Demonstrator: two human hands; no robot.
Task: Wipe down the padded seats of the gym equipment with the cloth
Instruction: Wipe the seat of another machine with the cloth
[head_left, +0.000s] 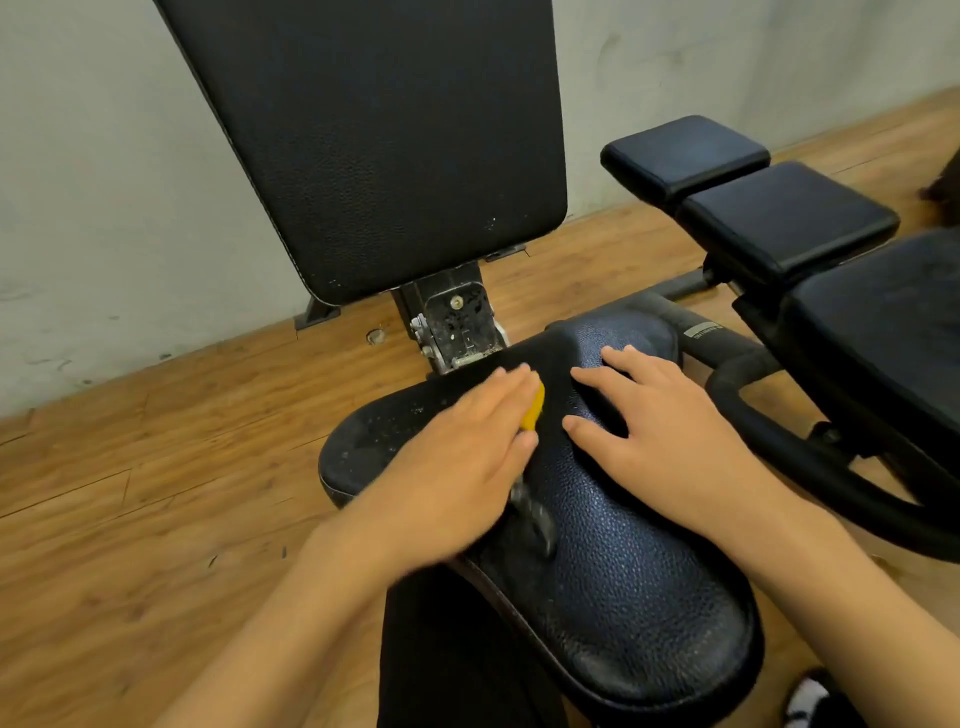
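Left hand (457, 457) presses a yellow cloth (535, 408) flat-fingered on the seat (623, 571), right hand (660, 441) spread beside it, backrest (384, 145) behind, another bench (779, 218) close right.

Black padded seat (623, 571), pebbled leather-look, kinda shiny on the right, dusty specks over on the left part. Lying flat, near centre of the scene. Yellow cloth (536, 408) pressed onto its far-middle, mostly hidden under the left hand (457, 457), just an edge peeking out. Tilted-up back pad (374, 145) right behind on the far side, same black stuff, few scuffs near the bottom edge.
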